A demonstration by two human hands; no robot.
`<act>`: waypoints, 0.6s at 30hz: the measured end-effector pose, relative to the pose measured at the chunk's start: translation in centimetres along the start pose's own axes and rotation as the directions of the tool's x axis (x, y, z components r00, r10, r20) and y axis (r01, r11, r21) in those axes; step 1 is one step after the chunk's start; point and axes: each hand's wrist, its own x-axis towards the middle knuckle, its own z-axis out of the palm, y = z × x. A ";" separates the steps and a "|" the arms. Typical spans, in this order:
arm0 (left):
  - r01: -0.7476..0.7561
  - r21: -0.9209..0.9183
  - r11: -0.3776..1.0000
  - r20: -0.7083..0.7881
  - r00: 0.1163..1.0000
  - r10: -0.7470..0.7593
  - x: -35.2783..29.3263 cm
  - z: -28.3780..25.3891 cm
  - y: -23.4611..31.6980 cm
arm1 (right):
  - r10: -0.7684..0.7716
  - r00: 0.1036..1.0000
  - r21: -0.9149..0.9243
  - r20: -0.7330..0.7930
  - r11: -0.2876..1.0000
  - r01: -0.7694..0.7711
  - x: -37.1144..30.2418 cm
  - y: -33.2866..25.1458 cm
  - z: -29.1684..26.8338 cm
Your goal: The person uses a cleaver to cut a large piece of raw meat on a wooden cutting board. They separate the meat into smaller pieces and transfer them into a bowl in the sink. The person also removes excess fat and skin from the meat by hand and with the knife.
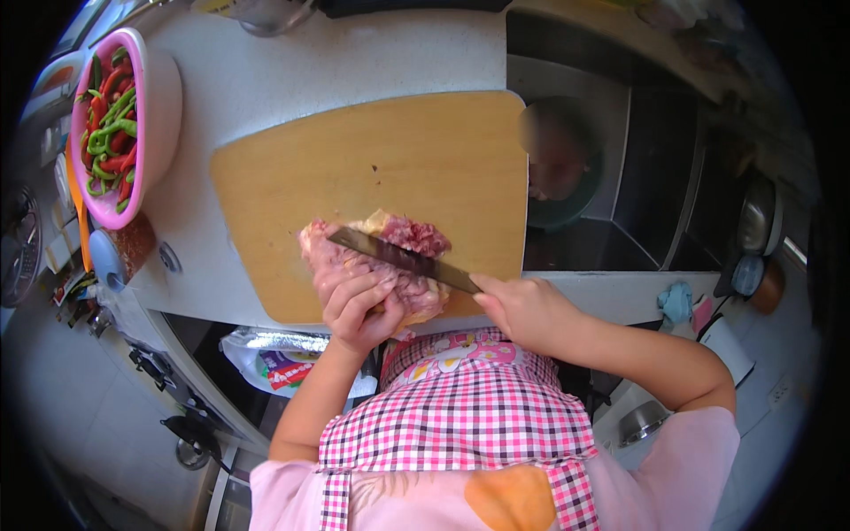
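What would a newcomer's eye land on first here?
Probably the knife in the right hand, its blade across the raw meat at the near side of the board, where the left hand rests with curled fingers. Next, likely the pink-rimmed tub of red and green peppers, at the counter's far left.

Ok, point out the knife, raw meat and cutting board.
Knife (403,258), head view: middle of the blade.
Raw meat (421,290), head view: pink part below the blade.
Cutting board (416,159), head view: bare upper surface.
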 end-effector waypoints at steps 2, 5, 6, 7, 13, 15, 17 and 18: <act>0.001 -0.011 1.000 0.025 1.000 0.000 -0.1 0.3 -0.2 | -0.151 0.988 -0.041 -0.043 0.988 0.149 2.5 0.5 2.4; -0.023 0.007 1.000 0.017 1.000 0.023 0.3 0.3 -0.3 | -0.065 0.998 -0.067 0.005 0.996 0.065 6.8 -1.9 2.6; -0.018 0.009 1.000 0.011 1.000 0.018 0.3 0.2 -0.5 | -0.102 0.995 -0.098 -0.017 0.990 0.100 6.2 -1.1 3.2; -0.014 0.011 1.000 0.005 1.000 0.014 0.4 0.2 -0.5 | -0.139 0.990 -0.131 -0.038 0.982 0.133 5.0 0.0 3.6; -0.031 0.010 0.999 0.017 0.999 0.030 0.4 0.3 -0.3 | -0.113 0.983 -0.125 0.145 0.983 0.132 6.4 -1.3 2.3; -0.010 0.008 1.000 -0.014 1.000 0.010 0.2 0.0 -0.8 | -0.043 0.987 -0.109 0.155 0.992 0.060 8.5 -3.0 2.5; -0.014 0.009 1.000 -0.024 1.000 0.014 0.1 -0.1 -1.0 | -0.141 0.987 -0.125 0.072 0.981 0.149 6.4 -0.8 3.5; -0.007 0.009 1.000 -0.039 0.999 0.007 0.0 -0.1 -1.0 | -0.115 0.992 -0.119 0.057 0.985 0.121 4.8 -0.1 2.3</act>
